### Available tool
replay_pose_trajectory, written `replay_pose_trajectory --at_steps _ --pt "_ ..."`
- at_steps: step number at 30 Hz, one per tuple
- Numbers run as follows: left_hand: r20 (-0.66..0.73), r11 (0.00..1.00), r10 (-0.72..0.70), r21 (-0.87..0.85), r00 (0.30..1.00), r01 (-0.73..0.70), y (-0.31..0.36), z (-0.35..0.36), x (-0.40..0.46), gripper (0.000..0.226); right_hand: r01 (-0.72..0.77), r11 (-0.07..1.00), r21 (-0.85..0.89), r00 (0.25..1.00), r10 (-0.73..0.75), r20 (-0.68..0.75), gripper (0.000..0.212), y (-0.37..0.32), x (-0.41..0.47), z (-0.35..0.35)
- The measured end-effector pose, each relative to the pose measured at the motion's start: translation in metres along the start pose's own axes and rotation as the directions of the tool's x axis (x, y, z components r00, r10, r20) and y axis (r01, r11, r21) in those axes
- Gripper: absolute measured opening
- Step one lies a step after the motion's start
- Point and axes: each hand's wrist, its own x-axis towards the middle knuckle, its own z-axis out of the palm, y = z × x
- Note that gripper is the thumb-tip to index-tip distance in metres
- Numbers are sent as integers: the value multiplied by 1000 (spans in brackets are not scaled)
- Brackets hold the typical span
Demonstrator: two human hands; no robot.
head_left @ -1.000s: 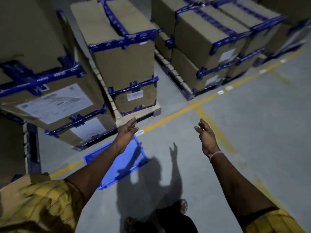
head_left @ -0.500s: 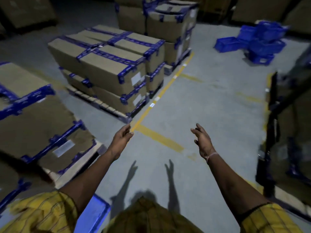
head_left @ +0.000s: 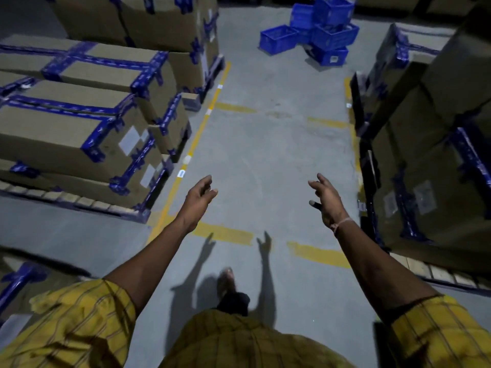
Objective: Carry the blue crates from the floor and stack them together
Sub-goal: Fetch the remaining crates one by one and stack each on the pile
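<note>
Several blue crates [head_left: 322,35] sit in a loose pile on the grey floor at the far end of the aisle, some stacked crookedly, one low crate [head_left: 277,38] beside them on the left. My left hand [head_left: 198,201] and my right hand [head_left: 325,199] are held out in front of me, fingers apart, holding nothing. Both are far from the crates, over bare floor in the middle of the aisle.
Pallets of taped cardboard boxes [head_left: 79,123] line the left side, and taller box stacks [head_left: 430,144] stand on the right. Yellow floor lines [head_left: 196,139] mark the aisle between them. My foot [head_left: 227,281] shows below on the floor.
The view has swung right, away from the blue crate near my feet, which is out of sight now. The far crate pile has come toward the centre. Both hands stay empty and outstretched.
</note>
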Motion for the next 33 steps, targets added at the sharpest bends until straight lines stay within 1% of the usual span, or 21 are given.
replay_pose_trajectory --at_steps 4,10,16,22,28,33 --pt "62 1000 -6 0 998 6 33 17 97 57 -9 1000 30 999 11 -50 63 -27 60 10" --pt "219 994 19 100 975 -42 90 35 233 58 0 999 39 993 5 -121 66 -65 154 11" --pt "263 992 39 110 964 -70 124 69 363 56 8 999 39 985 -1 -175 68 -101 262 -9" --pt "243 989 70 112 967 -100 145 116 507 56 48 998 39 982 -40 -185 67 -149 408 -39" --pt "189 994 88 54 978 -99 203 163 633 56 60 998 -1 989 -60 -133 69 -237 548 -60" --pt "161 995 99 3 982 -101 248 186 725 56 75 996 -46 994 -79 -81 70 -308 651 -67"
